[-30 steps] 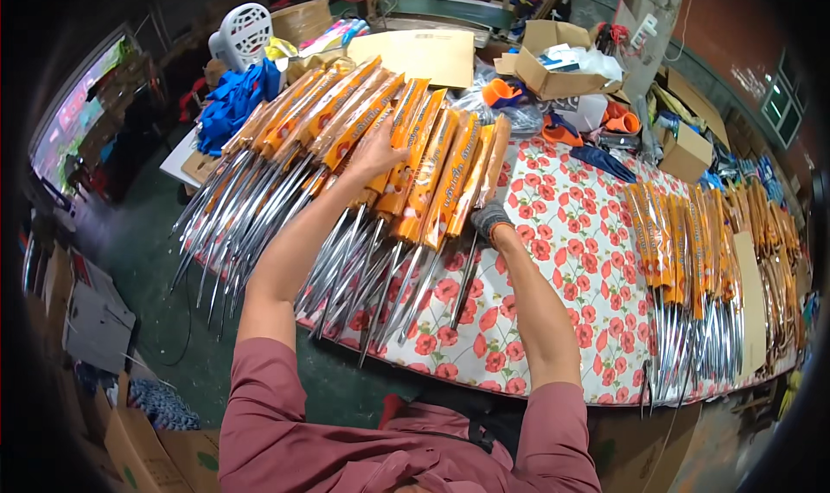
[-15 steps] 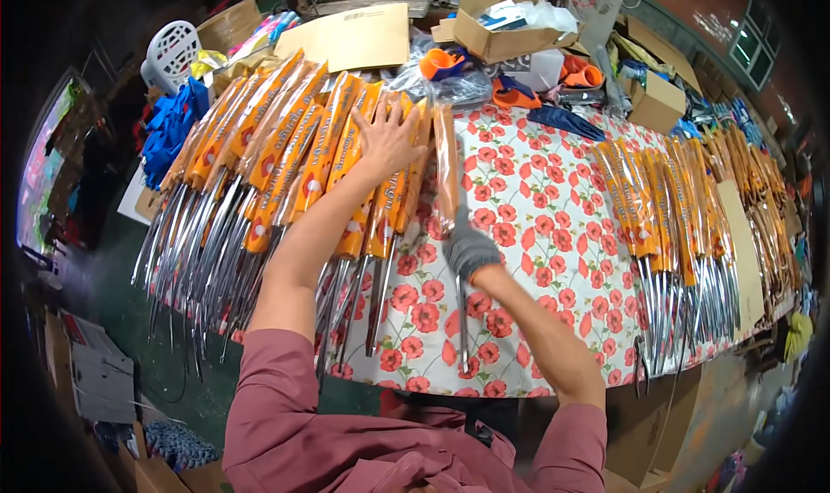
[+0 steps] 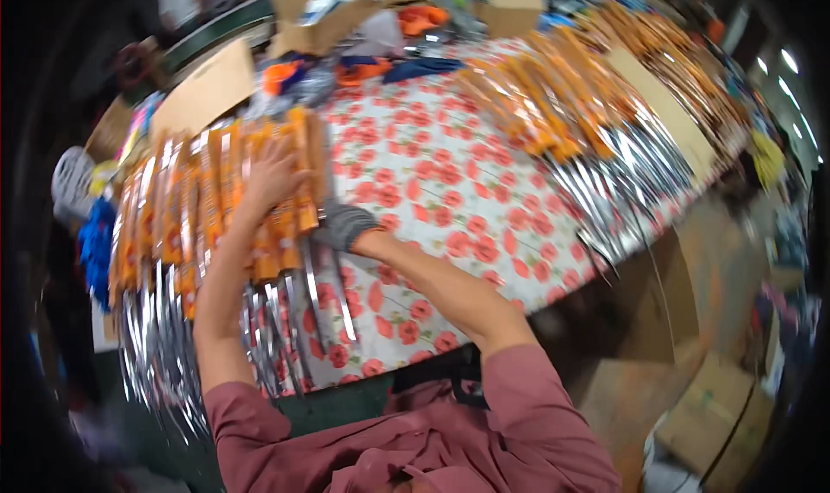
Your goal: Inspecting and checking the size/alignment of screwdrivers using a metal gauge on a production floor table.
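Note:
A row of long, thin metal rods in orange plastic sleeves (image 3: 186, 195) lies on the left of the table, bare metal ends toward me. My bare left hand (image 3: 275, 180) rests on the sleeves near the row's right end, fingers spread. My right hand (image 3: 347, 225), in a grey knit glove, is closed around the lower part of one sleeved rod (image 3: 318, 160) at that end. This rod lies against the others, its bare shaft coming out below the glove. Motion blur softens the gloved fingers.
A flowered cloth (image 3: 432, 182) covers the table. Another pile of orange-sleeved rods (image 3: 553, 95) lies at the right, beside a cardboard sheet (image 3: 670, 117). Along the back are an open carton (image 3: 324, 18) and orange and dark blue items (image 3: 359, 69). A cardboard box (image 3: 718, 415) stands low at the right.
My right hand has brought the sleeved rod left against the row. The left hand still rests on the sleeves. The whole view has turned toward the right.

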Demonstrator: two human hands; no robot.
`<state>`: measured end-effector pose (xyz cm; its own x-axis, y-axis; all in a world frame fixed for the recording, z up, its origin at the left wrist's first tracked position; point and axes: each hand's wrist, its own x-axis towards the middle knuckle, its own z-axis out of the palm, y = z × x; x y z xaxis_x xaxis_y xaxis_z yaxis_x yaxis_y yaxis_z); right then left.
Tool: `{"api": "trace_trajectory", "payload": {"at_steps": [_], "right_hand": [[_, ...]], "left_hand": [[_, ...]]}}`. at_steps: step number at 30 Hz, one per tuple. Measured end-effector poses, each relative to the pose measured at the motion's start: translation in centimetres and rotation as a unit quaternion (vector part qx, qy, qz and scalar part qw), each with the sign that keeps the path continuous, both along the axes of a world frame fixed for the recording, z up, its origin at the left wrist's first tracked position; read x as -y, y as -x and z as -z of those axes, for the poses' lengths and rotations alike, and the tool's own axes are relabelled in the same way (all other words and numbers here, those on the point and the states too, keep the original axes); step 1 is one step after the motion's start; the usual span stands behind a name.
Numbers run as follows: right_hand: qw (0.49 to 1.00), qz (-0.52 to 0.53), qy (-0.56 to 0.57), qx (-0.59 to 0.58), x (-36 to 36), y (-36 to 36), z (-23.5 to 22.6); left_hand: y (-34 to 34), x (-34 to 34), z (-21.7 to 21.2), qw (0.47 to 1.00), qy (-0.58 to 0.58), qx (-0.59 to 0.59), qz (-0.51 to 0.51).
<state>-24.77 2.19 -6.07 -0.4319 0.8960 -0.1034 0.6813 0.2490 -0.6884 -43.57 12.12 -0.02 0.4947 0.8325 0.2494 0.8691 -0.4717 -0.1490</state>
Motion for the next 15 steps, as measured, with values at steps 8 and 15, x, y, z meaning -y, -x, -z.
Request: {"api": "trace_trajectory", "payload": {"at_steps": [8,15], "right_hand": [[0.936,0.234,-0.006,-0.264,6.0,-9.6,3.0],[0.910,0.289,0.020,-0.296,17.6,-22.5,5.1]], "left_hand": [[0.6,1.8,-0.1,0.995,-0.078,-0.044,0.048],[2.4,4.4,-3.7,0.992,-0.012,-0.096,0.077]]}}
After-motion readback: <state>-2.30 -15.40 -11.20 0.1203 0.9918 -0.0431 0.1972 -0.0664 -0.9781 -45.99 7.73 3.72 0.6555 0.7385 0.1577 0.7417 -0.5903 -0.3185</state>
